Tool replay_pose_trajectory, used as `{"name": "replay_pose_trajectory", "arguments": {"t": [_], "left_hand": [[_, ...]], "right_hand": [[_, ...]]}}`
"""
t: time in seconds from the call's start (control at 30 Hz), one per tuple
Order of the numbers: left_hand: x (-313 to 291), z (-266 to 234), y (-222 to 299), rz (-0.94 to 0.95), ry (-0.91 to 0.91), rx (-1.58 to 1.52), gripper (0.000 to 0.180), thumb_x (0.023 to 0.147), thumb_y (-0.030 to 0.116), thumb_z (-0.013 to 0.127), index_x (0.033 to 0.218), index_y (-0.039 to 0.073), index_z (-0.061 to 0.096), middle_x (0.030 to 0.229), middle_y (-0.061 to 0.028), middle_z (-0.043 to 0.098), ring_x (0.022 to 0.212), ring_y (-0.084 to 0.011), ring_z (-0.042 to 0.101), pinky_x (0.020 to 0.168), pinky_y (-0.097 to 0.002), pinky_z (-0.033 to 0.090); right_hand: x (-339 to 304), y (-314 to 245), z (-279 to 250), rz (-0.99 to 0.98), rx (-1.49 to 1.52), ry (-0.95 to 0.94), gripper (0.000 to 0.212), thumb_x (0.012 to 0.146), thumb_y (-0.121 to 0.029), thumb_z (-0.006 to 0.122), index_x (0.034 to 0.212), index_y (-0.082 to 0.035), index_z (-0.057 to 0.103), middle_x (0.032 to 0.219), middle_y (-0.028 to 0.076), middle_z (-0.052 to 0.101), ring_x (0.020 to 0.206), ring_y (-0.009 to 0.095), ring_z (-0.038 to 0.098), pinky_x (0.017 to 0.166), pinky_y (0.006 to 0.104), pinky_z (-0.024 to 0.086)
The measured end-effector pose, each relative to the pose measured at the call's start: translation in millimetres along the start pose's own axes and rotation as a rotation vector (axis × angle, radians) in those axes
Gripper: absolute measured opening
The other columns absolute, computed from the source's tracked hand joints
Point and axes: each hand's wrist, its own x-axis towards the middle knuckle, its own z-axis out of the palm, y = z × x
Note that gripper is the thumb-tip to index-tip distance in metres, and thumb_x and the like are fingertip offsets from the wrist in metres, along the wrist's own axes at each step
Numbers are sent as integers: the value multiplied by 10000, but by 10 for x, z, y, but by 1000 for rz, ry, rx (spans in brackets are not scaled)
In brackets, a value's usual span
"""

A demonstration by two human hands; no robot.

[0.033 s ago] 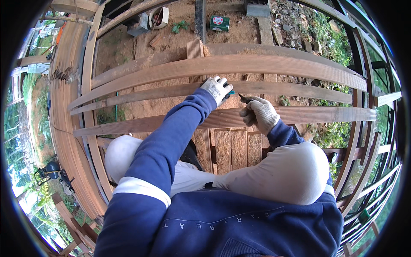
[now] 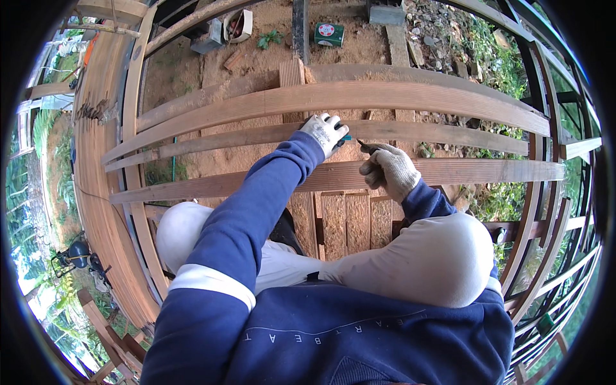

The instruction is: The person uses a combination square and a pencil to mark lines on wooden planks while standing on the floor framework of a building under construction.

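My left hand (image 2: 323, 133), in a white and grey glove, is closed over the narrow middle board (image 2: 443, 133). A small teal-ended dark object (image 2: 346, 138) sticks out by its fingertips, mostly hidden by the glove. To the right, my right hand (image 2: 393, 173), in a pale knitted glove, is closed around a small dark pointed tool (image 2: 367, 147). Its tip points left toward the teal end, with a small gap between. Just below the hands runs the grooved near board (image 2: 256, 180); a wider brown board (image 2: 256, 104) crosses beyond them.
Below the boards lies sawdust-covered ground (image 2: 256, 61), with a green box (image 2: 329, 35) and a pale container (image 2: 238, 26). Long planks (image 2: 102, 173) are stacked on the left. Short boards (image 2: 333, 224) lie between my knees. Rubble and plants (image 2: 475, 58) spread at the far right.
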Motion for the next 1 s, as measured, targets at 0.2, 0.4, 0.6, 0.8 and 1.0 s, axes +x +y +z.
{"name": "replay_pose_trajectory", "arguments": {"t": [0.2, 0.4, 0.6, 0.8, 1.0], "left_hand": [[12, -32, 27, -22, -33, -52, 430, 902, 330, 721, 1278, 137, 645, 1163, -101, 624, 1133, -290, 613, 1026, -430, 500], [101, -283, 10, -97, -210, -152, 502, 917, 353, 729, 1357, 138, 621, 1268, -116, 631, 1216, -316, 616, 1089, -431, 475], [262, -1358, -369, -3, -417, -177, 610, 825, 370, 823, 1349, 122, 632, 1342, -135, 674, 1262, -331, 626, 1091, -426, 489], [-222, -2924, -407, 46, -31, -198, 573, 808, 415, 844, 1254, 94, 684, 1214, -120, 738, 1109, -310, 706, 983, -403, 541], [-757, -2898, -503, 73, 355, -711, 437, 836, 228, 855, 1204, 52, 697, 1076, -73, 773, 983, -136, 714, 897, -318, 568]], "right_hand": [[-336, -358, 57, -190, -18, -52, 486, 975, -87, 420, 1436, 38, 509, 833, 157, 714, 566, 185, 646, 526, 302, 557], [-363, -327, -204, -441, -46, 109, 633, 924, -1, 457, 1552, -90, 458, 916, 151, 734, 679, 204, 701, 608, 308, 592], [-384, -485, -326, -558, -153, 78, 634, 855, 133, 428, 1450, -42, 562, 1055, 144, 720, 762, 178, 692, 698, 293, 592], [-869, -1210, -45, -831, -382, 42, 650, 841, 110, 396, 1446, -44, 574, 966, 78, 678, 758, 142, 658, 687, 272, 574], [-1292, -1894, 545, -925, -772, -33, 582, 809, 60, 388, 1341, 50, 625, 1112, 123, 709, 938, 177, 685, 903, 320, 560]]}}
